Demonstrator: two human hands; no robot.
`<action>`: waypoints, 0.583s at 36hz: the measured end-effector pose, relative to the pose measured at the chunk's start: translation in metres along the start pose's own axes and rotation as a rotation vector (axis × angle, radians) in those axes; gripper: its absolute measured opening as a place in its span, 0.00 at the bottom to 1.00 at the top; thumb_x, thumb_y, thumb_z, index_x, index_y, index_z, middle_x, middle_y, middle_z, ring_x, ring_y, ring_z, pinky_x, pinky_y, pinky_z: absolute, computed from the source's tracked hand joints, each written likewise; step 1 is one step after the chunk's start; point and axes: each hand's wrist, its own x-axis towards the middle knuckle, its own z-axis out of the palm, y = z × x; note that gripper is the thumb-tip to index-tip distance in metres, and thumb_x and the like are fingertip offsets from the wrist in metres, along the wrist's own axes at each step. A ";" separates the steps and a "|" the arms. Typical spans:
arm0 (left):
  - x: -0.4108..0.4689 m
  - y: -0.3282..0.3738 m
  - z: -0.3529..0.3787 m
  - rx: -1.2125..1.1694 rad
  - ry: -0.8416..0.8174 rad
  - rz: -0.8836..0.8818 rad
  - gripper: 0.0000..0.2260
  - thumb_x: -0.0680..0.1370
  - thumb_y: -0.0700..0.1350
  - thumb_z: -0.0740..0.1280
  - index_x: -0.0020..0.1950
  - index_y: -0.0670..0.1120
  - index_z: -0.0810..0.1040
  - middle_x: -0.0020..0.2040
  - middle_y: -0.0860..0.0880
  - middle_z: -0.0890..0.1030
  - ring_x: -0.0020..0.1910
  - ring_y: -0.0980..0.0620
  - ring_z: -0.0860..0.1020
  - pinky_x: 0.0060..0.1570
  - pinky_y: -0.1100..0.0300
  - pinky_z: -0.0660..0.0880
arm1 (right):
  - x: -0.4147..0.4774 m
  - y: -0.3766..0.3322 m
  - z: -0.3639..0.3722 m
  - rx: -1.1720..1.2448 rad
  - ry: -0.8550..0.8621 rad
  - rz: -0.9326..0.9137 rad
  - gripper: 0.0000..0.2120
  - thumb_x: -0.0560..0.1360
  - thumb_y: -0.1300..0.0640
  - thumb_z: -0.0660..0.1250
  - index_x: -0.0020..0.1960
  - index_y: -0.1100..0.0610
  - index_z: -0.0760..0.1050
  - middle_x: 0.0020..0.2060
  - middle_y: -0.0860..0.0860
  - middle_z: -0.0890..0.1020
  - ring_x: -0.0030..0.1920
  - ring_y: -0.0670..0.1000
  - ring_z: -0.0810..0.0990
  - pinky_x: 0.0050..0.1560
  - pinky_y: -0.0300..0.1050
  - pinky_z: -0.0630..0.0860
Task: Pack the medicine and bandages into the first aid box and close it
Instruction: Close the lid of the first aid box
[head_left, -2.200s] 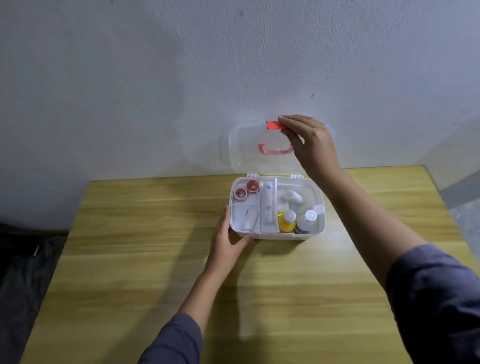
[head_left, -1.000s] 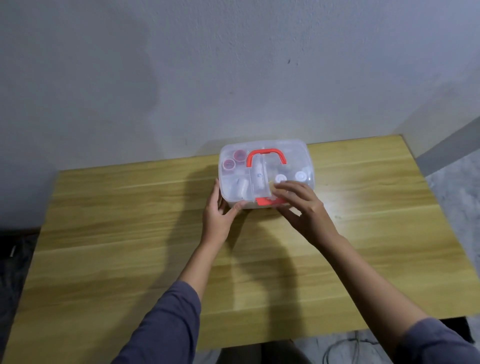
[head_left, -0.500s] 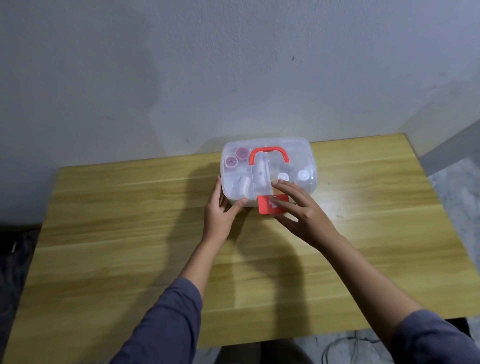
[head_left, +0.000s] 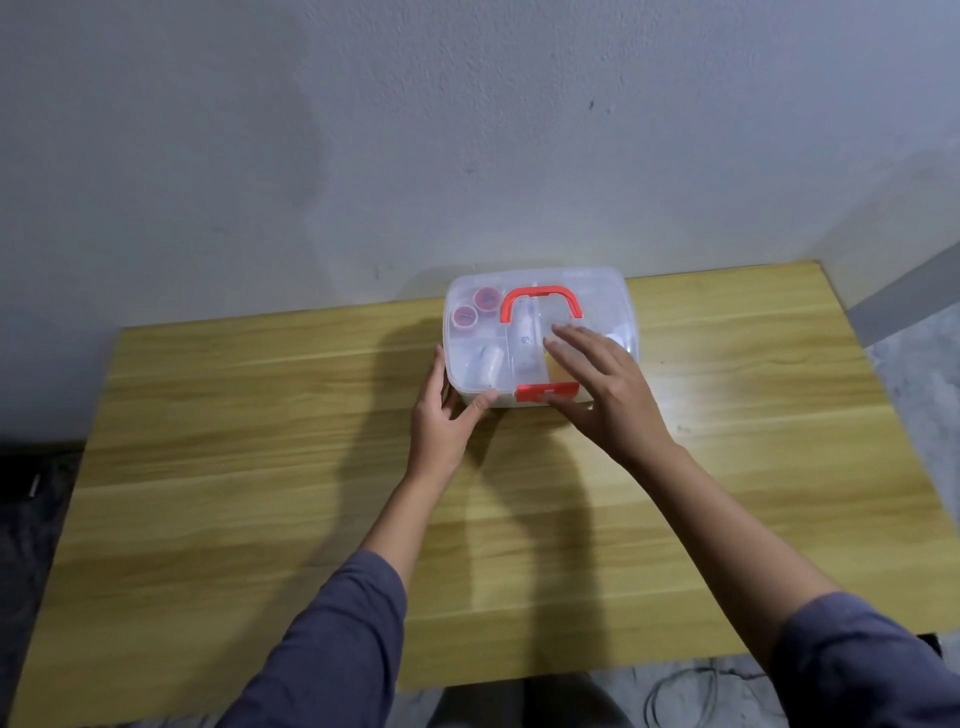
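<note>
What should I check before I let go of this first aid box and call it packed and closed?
1. Lid down on the first aid box: ok.
2. Red latch folded against the front: looks ok; whether it clicked, cannot tell.
3. Supplies inside, none left on the table: ok.
4. Left hand steadying the box's corner: ok.
5. Right hand spread flat over lid and latch: ok.
6. Red handle lying flat: ok.
</note>
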 end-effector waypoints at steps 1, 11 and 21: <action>0.000 -0.001 0.000 0.001 -0.005 0.001 0.39 0.67 0.51 0.74 0.74 0.46 0.61 0.72 0.47 0.69 0.70 0.52 0.67 0.68 0.45 0.67 | -0.001 0.000 0.001 0.000 0.007 0.010 0.26 0.69 0.52 0.72 0.64 0.59 0.73 0.63 0.58 0.76 0.64 0.58 0.74 0.63 0.55 0.72; -0.004 -0.002 0.000 0.048 -0.071 -0.007 0.39 0.69 0.50 0.73 0.75 0.49 0.57 0.73 0.51 0.67 0.70 0.56 0.66 0.69 0.48 0.66 | -0.008 -0.001 0.003 -0.019 0.010 0.012 0.24 0.72 0.49 0.68 0.64 0.59 0.73 0.64 0.56 0.76 0.65 0.56 0.73 0.63 0.53 0.72; 0.010 0.019 0.010 0.152 -0.073 0.046 0.45 0.69 0.53 0.73 0.76 0.53 0.45 0.77 0.57 0.46 0.74 0.63 0.46 0.73 0.58 0.50 | -0.004 0.001 -0.011 0.271 0.088 0.526 0.39 0.73 0.40 0.64 0.75 0.55 0.51 0.75 0.53 0.54 0.75 0.47 0.49 0.71 0.40 0.51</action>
